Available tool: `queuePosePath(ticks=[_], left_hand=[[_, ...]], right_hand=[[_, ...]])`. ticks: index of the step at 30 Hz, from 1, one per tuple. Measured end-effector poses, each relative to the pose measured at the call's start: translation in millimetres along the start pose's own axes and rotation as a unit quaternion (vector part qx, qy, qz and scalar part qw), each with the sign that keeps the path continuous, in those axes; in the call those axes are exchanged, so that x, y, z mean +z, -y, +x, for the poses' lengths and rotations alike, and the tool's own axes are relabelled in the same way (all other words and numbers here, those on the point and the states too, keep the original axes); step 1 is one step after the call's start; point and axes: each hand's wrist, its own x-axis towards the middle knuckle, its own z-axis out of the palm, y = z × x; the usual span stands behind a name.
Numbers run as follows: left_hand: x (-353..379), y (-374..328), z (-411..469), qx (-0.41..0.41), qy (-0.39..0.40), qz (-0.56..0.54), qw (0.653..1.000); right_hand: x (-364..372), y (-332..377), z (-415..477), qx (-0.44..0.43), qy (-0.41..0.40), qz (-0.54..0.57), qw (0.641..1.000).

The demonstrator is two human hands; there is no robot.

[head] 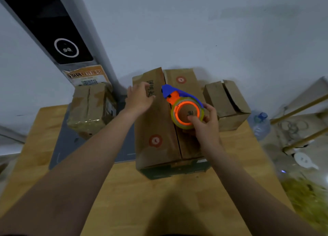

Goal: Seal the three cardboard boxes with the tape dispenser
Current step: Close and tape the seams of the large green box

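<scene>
On the wooden table (142, 200) the left box (90, 108) looks taped; the left hand (140, 99) presses the middle box (156, 129), the right hand (205, 124) grips the tape dispenser (186, 109) over its bare seam; the right box (229, 100) gapes

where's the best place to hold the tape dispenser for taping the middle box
By the round roll end of the tape dispenser, from the near right, as the right hand does: the open orange hub takes a fingertip, the rim the rest. The blue cutter end points away along the middle box.
</scene>
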Motion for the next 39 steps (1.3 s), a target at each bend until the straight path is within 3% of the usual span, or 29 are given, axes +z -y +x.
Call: queuePosePath(ticks=[5,10,14,23,35,39], left_hand=[[4.8,10.4,72.7,0.011,0.043,0.038,0.998],[6.8,24.4,124.9,0.029,0.170,0.083,0.982],[9.2,31.2,118.9,0.025,0.155,0.118,0.980],[12.2,21.5,49.8,0.007,0.150,0.113,0.982],[9.6,10.8,-97.7,-0.048,0.159,0.102,0.981],[14.9,5.8,-164.5,-0.085,0.141,0.106,0.981]], right_hand=[[8.4,-14.4,22.0,-0.007,-0.026,-0.013,1.000],[10.7,-23.0,35.2,-0.010,-0.023,-0.023,0.999],[8.1,-21.9,31.8,-0.003,-0.016,-0.017,1.000],[-28.6,-11.2,7.9,0.016,-0.015,-0.033,0.999],[-120.9,-18.0,-29.4,-0.064,0.007,-0.108,0.992],[-144.7,-15.7,-33.5,-0.055,0.037,-0.106,0.992]])
